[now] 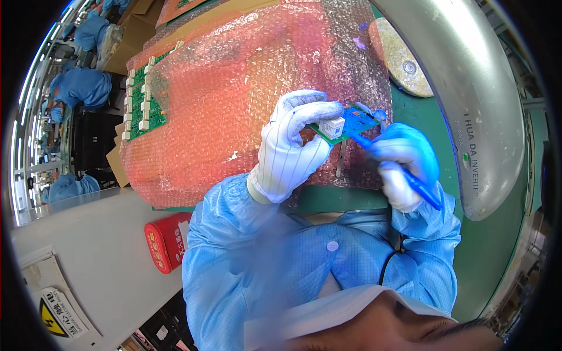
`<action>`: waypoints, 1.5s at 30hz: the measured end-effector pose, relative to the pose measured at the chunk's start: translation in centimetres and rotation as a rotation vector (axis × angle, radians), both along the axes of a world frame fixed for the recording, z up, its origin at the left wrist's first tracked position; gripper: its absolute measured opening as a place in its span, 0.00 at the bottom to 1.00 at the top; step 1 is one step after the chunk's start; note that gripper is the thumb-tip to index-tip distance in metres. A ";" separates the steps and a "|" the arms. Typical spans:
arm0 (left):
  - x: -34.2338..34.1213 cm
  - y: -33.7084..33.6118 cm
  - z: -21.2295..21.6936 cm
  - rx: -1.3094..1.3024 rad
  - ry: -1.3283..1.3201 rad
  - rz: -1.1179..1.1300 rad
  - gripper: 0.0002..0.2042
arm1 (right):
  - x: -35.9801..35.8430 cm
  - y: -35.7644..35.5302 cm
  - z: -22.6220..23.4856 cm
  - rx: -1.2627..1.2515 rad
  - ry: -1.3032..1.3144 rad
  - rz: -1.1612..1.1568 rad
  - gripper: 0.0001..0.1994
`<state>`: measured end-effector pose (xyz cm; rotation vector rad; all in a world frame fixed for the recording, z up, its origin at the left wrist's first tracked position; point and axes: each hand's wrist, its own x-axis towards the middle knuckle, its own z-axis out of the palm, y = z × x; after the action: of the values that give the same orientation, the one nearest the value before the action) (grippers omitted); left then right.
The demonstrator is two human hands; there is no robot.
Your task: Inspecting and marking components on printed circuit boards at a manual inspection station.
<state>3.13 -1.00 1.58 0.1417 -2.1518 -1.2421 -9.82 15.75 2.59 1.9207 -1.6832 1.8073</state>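
My left hand [293, 143], in a white striped glove, grips a small green circuit board [355, 120] by its left end, thumb below and fingers above. A white block-shaped component [331, 127] stands on the board beside my fingertips. My right hand [407, 161], also gloved and lit blue, is closed around a slim blue pen-like tool [422, 190]. The tool's front end points at the board's near edge; whether it touches cannot be made out. Both hands are above a sheet of pink bubble wrap [234, 123].
Several green boards with white connectors [143, 108] lie at the left of the bubble wrap. A large silver lamp housing [468, 82] arches over the right side. Behind it sits a round stained disc [404, 61]. A red container [168, 243] stands lower left. People in blue work far left.
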 end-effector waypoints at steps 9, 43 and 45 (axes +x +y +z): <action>1.1 0.0 1.0 -0.074 0.157 0.057 0.24 | 0.8 -0.9 0.6 0.227 -0.812 -0.334 0.14; 1.2 0.2 0.9 0.090 0.198 0.004 0.24 | 0.6 -1.1 -0.5 0.126 -0.920 -0.216 0.17; 1.7 0.3 1.9 0.528 0.115 -0.157 0.28 | 0.4 -0.9 -0.6 0.079 -0.917 -0.266 0.19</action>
<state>4.87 -0.68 3.45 0.1188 -1.7210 -1.8421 -9.37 14.81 1.98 0.7887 -2.0705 2.7168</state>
